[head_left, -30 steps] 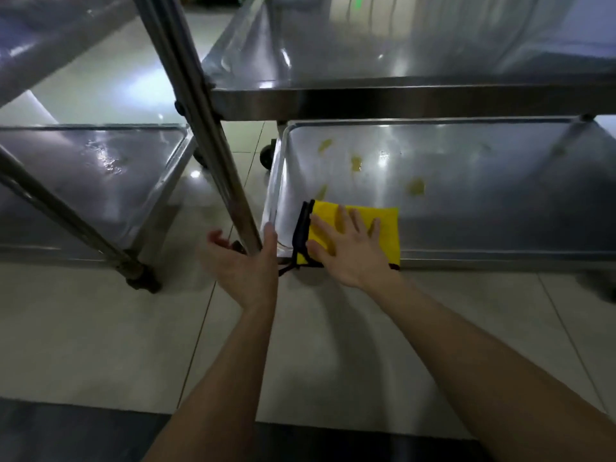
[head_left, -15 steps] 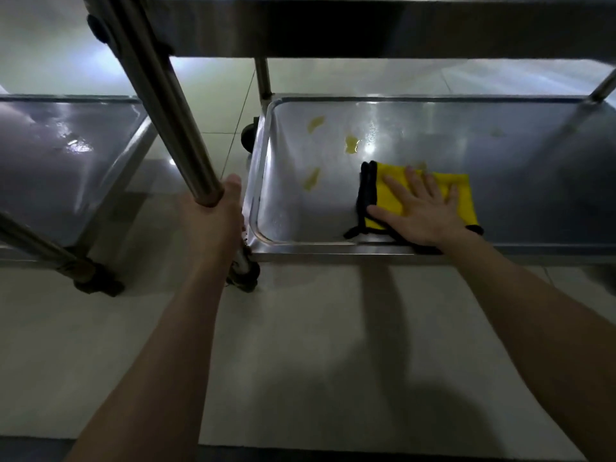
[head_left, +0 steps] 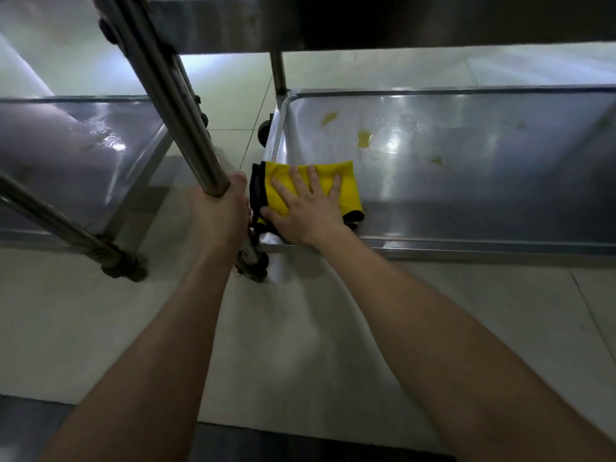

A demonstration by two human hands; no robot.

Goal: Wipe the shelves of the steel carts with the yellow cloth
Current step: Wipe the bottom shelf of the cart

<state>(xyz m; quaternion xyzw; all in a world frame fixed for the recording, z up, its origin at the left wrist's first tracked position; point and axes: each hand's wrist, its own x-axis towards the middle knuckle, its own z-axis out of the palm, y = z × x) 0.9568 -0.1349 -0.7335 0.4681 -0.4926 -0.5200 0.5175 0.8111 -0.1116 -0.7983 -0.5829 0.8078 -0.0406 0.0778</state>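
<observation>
Steel bottom shelf [head_left: 483, 195] on the right holds the yellow cloth [head_left: 349, 191] in its near left corner, long axis left to right, black edge [head_left: 257, 188] pointing left. The right hand [head_left: 306, 213] presses it flat, fingers [head_left: 312, 181] spread, with yellow stains [head_left: 364, 138] lying far and right of them; the left hand [head_left: 220, 211], just beside, grips the cart post [head_left: 173, 105].

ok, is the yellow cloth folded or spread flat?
Folded. The yellow cloth shows stacked black-trimmed layers at its left edge and sits as a compact pad under the flat right hand.
</observation>
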